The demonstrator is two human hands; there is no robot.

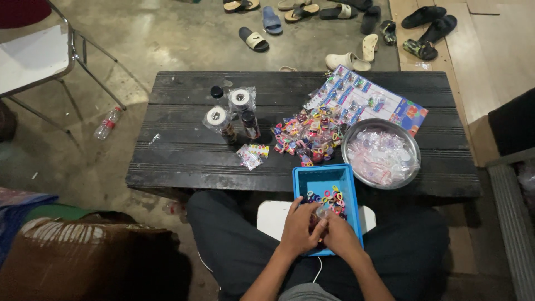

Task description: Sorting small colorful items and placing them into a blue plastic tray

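The blue tray (323, 181) of coloured hair ties (329, 198) sits on your lap, at 6 o'clock from the bench (184, 150). Your left hand (299, 227) and right hand (338, 234) meet over its near end, pinching a small clear packet (322, 212) together.

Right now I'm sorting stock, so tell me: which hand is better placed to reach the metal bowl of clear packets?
Probably the right hand: the metal bowl sits up and right of the blue tray; the left hand lies farther away.

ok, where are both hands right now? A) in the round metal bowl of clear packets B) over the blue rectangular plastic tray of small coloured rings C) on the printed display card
B: left hand and right hand meet over the blue rectangular plastic tray holding small coloured rings.
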